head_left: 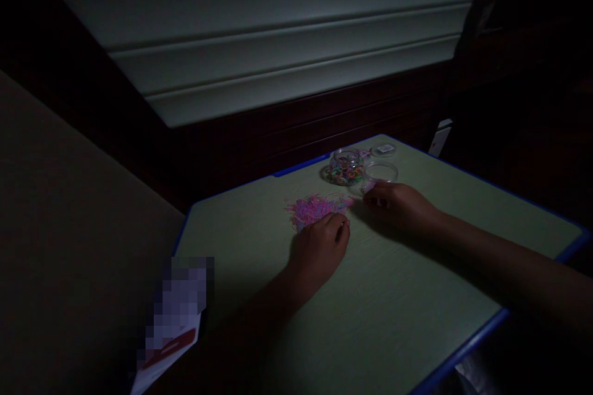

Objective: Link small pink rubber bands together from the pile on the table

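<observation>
On the pale green table (370,296) lies a loose pile of thin pink and bluish strands (309,210). My left hand (324,244) is at the near edge of this pile, its fingers curled together; what they hold, if anything, is too small to name. Just right of the pile, my right hand (391,200) has its fingertips pinched, with their contents too dark to make out. Behind the hands stands a clear round jar (347,166) of multicoloured small rings. Beside my right hand is a clear open round container (380,171), partly hidden.
A clear lid with a white label (383,149) lies at the table's far corner. Papers (173,321) are at the left edge. A white slatted panel (278,24) rises behind the table, and a white object (440,137) is beyond the right edge.
</observation>
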The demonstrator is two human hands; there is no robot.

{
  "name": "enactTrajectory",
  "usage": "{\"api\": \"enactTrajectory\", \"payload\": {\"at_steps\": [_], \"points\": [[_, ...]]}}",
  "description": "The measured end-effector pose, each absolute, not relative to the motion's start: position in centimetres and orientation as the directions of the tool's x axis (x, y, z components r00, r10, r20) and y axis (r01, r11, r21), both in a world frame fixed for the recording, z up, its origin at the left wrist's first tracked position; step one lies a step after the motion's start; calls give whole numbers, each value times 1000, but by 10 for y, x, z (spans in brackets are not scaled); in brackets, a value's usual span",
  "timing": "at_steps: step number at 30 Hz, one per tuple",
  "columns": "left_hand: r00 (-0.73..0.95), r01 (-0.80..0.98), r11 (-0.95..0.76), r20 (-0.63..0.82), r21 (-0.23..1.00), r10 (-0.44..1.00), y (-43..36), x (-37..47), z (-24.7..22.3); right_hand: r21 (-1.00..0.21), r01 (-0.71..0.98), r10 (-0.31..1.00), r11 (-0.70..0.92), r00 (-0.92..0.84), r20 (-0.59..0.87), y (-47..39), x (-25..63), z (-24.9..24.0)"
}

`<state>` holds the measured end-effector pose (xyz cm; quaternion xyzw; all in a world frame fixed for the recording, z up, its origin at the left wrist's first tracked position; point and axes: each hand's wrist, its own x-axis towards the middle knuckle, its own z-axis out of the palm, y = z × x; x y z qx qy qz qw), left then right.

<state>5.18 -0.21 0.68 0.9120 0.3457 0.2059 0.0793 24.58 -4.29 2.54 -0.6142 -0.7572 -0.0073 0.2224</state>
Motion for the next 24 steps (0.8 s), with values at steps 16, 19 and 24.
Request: {"api": "enactTrajectory", "payload": {"at_steps": [16, 19, 24], "points": [[679, 601, -752, 324, 271, 659, -2, 52, 7, -135, 979, 956, 152, -111, 273, -36, 238, 12], [681, 593, -755, 326, 278, 655, -2, 52, 7, -149, 975, 956, 165, -122, 265, -35, 238, 11], [685, 584, -761, 331, 283, 649, -2, 51, 6, -173, 966, 954, 194, -145, 262, -35, 238, 10]]}}
